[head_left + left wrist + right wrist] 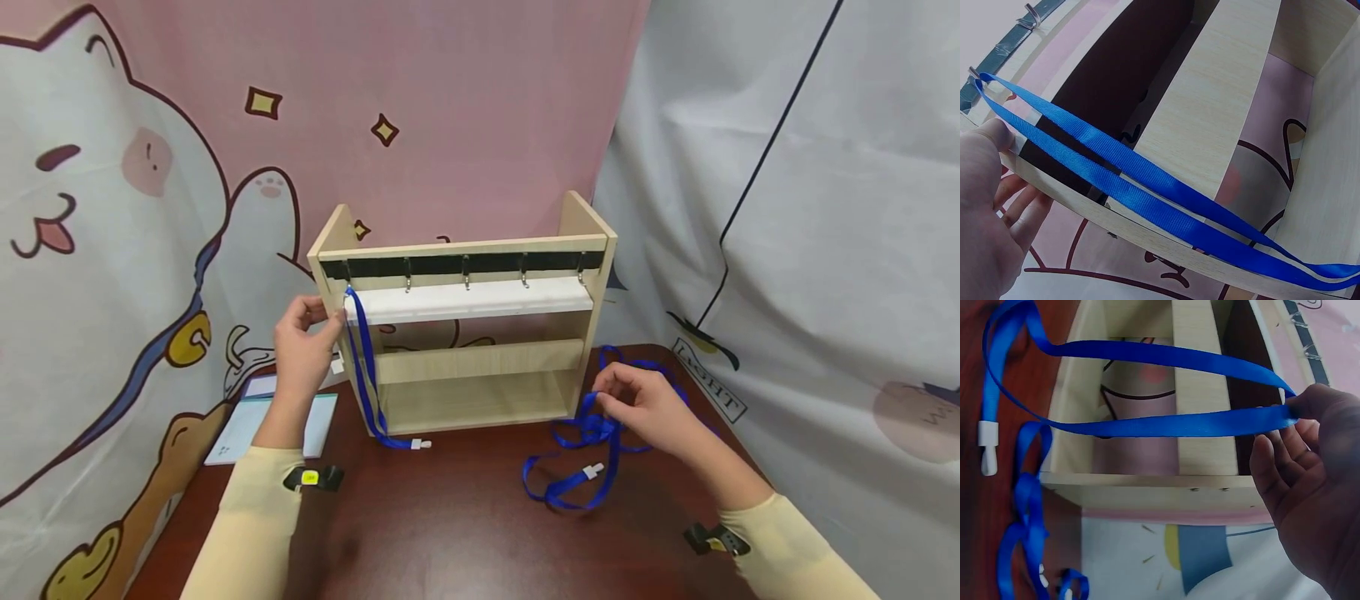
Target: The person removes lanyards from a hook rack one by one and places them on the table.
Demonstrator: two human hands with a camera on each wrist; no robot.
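A light wooden rack [480,362] stands on the table, with a row of metal hooks [467,279] on a black strip along its upper front. From the leftmost hook hangs a blue lanyard [1110,178], its white clip [420,444] lying on the tabletop. My left hand [303,346] grips the rack's left side panel, thumb at the front edge and fingers along the outer side. At the rack's right, my right hand [645,408] pinches the looped end of another blue lanyard [1166,424], whose white clip [988,447] hangs at the far end.
More blue lanyards [1030,519] lie tangled on the dark red table [450,525] beside the rack's right side. A light blue and white booklet [322,421] lies to the left of the rack. Printed cloth [480,108] hangs behind and at both sides.
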